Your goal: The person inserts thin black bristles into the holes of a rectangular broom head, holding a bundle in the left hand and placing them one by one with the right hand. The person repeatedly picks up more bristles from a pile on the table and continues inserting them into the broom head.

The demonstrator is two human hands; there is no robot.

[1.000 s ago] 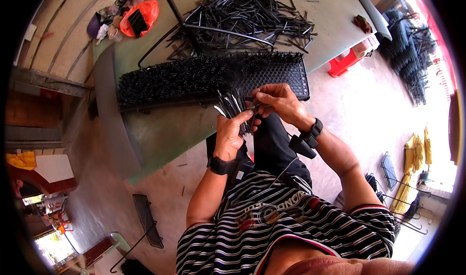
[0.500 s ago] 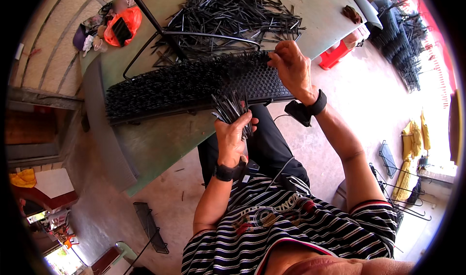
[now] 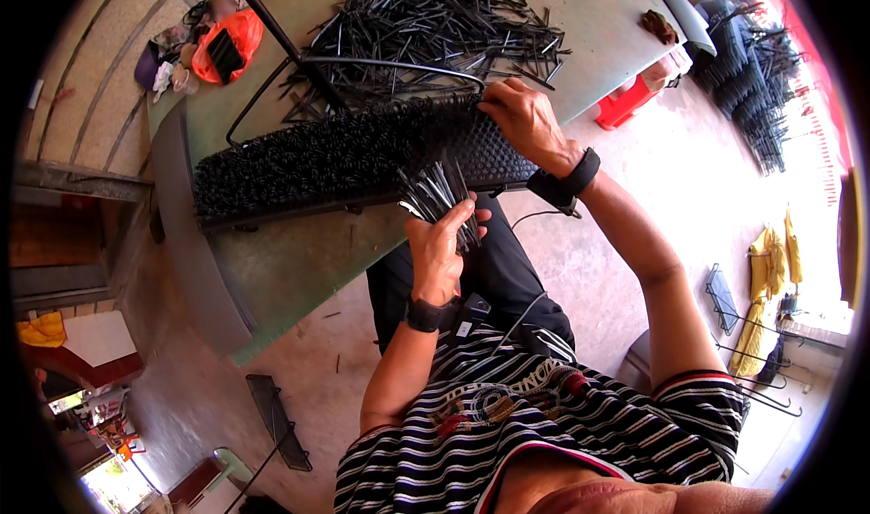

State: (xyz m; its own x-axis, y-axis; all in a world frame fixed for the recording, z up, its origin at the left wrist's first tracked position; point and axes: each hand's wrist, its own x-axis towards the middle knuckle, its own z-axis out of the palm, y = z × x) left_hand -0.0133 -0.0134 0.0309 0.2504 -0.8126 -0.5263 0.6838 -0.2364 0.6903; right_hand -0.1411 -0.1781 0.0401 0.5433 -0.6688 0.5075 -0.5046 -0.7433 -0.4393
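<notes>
A long black panel (image 3: pixel 299 165) lies across the table's near edge. Short black plastic strips stand densely on its left and middle, while small holes show at the bare right end (image 3: pixel 497 147). My left hand (image 3: pixel 442 242) is closed around a fanned bundle of black strips (image 3: pixel 433 190), held just in front of the panel's near edge. My right hand (image 3: pixel 526 120) is pinched at the far edge, over the border between bristled and bare parts. Whatever is between its fingertips is hidden. A black wire frame (image 3: pixel 390 61) with a thick rod rises behind the panel.
Behind the frame, a big heap of loose strips (image 3: pixel 435 24) covers part of the green table (image 3: pixel 598 52). An orange bag (image 3: pixel 237 38) sits far left. A red stool (image 3: pixel 625 104) stands beyond the right edge; stacked black panels (image 3: pixel 743 70) are further right.
My right hand has moved left along the panel's far edge, its fingers lower and more closed. My left hand has shifted slightly right and turned the strip bundle.
</notes>
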